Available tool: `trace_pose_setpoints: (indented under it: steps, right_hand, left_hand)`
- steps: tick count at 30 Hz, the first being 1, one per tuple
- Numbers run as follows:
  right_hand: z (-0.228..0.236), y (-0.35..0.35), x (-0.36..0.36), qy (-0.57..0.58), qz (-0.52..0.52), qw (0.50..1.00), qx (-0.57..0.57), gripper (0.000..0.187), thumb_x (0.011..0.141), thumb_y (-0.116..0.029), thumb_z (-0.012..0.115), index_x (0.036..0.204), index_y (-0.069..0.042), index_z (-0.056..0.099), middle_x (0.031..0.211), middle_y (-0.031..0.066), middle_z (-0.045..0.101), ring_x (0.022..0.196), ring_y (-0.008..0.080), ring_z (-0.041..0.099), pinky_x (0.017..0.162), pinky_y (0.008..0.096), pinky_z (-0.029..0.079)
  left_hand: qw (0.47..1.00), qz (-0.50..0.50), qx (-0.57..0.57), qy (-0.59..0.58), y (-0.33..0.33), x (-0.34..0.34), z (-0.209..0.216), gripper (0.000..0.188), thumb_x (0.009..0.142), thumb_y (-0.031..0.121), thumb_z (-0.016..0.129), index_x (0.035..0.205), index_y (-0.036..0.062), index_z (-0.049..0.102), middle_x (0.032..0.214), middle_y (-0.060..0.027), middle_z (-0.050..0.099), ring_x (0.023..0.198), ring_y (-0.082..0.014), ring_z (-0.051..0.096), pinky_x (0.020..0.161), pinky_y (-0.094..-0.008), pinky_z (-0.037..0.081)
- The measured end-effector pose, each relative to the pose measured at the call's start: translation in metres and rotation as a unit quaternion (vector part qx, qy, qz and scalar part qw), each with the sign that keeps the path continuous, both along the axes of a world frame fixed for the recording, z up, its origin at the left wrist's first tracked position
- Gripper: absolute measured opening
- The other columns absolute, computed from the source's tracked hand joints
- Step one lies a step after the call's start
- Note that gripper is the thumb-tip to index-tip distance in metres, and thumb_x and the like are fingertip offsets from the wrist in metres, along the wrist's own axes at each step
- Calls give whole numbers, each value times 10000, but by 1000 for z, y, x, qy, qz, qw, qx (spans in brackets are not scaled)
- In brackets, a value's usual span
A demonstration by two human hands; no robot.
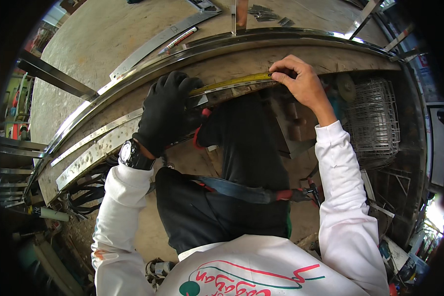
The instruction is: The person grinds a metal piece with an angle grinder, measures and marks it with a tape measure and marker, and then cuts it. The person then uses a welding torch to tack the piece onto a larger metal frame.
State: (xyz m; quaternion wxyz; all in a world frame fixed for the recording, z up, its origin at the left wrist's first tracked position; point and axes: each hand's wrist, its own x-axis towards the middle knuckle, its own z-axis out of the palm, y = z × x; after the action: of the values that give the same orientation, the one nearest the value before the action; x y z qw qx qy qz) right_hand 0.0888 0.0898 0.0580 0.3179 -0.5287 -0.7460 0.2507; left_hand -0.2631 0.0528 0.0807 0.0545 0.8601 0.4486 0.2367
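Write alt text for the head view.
A yellow tape measure runs from a black-gloved left hand to a bare right hand pinching its end, along a workbench. Farther back lie a shiny metal frame and a marker.

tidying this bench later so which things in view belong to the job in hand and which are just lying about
In use:
- yellow tape measure, stretched between gloved left hand and bare right hand
- perhaps the narrow metal strip by the left hand

Seemingly just lying about:
- marker
- flat grey metal bar
- wire mesh
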Motion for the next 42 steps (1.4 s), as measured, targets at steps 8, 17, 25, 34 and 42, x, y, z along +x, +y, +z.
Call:
trace_pose_setpoints:
  steps: [8,17,25,34,42]
  right_hand:
    - [-1,-1,-11,21,-7,1000,-4,158,905,-130,834,1055,-85,818,952,5,678,811,138,590,775,300,509]
    - [-1,2,-10,-7,-12,999,-34,154,910,-150,811,1046,-78,819,957,-5,656,810,123,555,786,289,490]
    - [3,2,-10,17,-10,998,-55,147,907,-152,794,1022,-64,816,937,-3,632,822,120,555,789,285,479]
    - [4,3,-8,9,6,997,-70,143,897,-183,823,1006,-94,849,955,14,652,897,169,641,842,324,516]
    - [-1,2,-2,-16,29,998,-50,211,913,-182,832,1092,-72,847,1004,1,586,983,146,581,902,306,470]
  left_hand:
    - [993,34,-105,34,3,-47,17,557,918,259,799,1438,121,653,1247,-143,690,1119,-326,696,963,-423,555]
    - [952,68,-299,17,24,-56,53,388,949,271,774,1302,111,769,969,-120,779,727,-191,713,714,-343,566]
    - [975,85,-194,74,1,-85,40,369,937,139,718,1302,91,740,1072,-136,765,881,-253,737,794,-379,578]
    - [984,39,64,161,-7,-52,14,445,849,188,793,1284,134,719,1118,-91,724,1116,-353,641,1018,-505,494]
    - [992,44,39,108,-1,-7,1,388,854,356,856,1172,147,783,1126,-76,723,1081,-338,650,984,-487,494]
